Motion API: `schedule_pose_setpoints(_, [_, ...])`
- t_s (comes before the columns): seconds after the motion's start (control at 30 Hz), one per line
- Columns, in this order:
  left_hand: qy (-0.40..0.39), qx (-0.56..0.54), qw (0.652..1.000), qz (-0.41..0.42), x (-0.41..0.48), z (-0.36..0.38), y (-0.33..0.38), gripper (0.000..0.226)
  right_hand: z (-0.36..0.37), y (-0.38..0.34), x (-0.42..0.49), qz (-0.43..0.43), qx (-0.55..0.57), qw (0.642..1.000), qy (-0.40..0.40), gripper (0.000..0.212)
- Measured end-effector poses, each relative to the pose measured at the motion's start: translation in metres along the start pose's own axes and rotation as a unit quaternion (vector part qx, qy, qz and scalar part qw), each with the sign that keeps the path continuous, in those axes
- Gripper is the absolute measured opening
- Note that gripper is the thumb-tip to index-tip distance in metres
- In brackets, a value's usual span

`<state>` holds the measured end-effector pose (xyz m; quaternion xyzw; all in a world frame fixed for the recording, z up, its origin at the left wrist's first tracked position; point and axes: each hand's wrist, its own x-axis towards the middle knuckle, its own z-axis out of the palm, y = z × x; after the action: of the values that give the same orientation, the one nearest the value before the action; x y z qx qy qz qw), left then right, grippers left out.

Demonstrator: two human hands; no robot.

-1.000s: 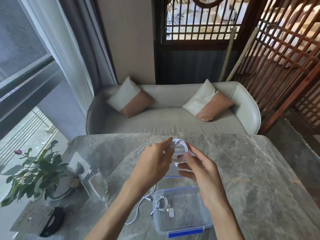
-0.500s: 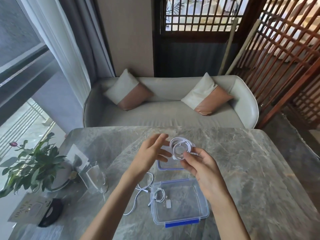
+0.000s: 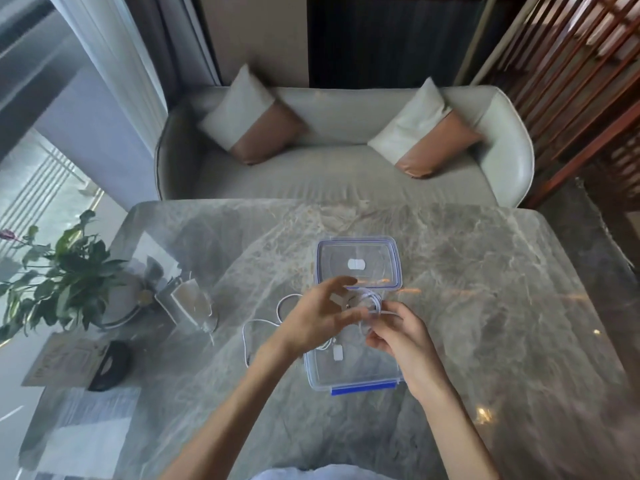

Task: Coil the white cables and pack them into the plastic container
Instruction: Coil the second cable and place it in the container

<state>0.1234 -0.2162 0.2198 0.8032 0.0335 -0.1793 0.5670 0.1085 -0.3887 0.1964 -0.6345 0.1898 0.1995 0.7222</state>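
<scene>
A coiled white cable [image 3: 372, 301] hangs just above the far end of the clear plastic container [image 3: 360, 381], which has a blue clip on its near edge. My right hand [image 3: 398, 336] pinches the coil from the right. My left hand [image 3: 317, 315] is beside the coil with fingers spread; whether it touches the coil is blurred. Inside the container lies a white plug piece [image 3: 337, 351]. A loose white cable [image 3: 263, 327] trails on the table left of the container. The container's lid [image 3: 358, 263] lies flat just beyond it.
The grey marble table [image 3: 485, 306] carries a potted plant [image 3: 59, 271], a clear stand [image 3: 188, 304], a card and a black object [image 3: 110, 365] at the left. A pale sofa with two cushions [image 3: 339, 168] sits beyond the table's far edge.
Both hands have come down and toward me with the coil, from above the lid to over the container. The camera tilted further down.
</scene>
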Motion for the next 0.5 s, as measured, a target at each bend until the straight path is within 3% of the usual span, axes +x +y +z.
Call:
schedule_pose_setpoints(0.1, [0.03,0.19,0.977,0.089,0.002,-0.002,0.008,0.037,0.002,-0.006,-0.001,-0.02,-0.018,1.0,0.0,0.021])
schedule_pose_setpoints(0.2, [0.035,0.286,0.948,0.136,0.001,0.001,0.015,0.04,0.003,-0.013,-0.003,-0.044,-0.033,0.998,-0.005,0.018])
schedule_pose_setpoints(0.5, [0.075,0.32,0.923,0.198,-0.007,0.007,0.025,0.037,0.003,-0.026,-0.006,-0.106,-0.052,0.993,-0.003,0.021])
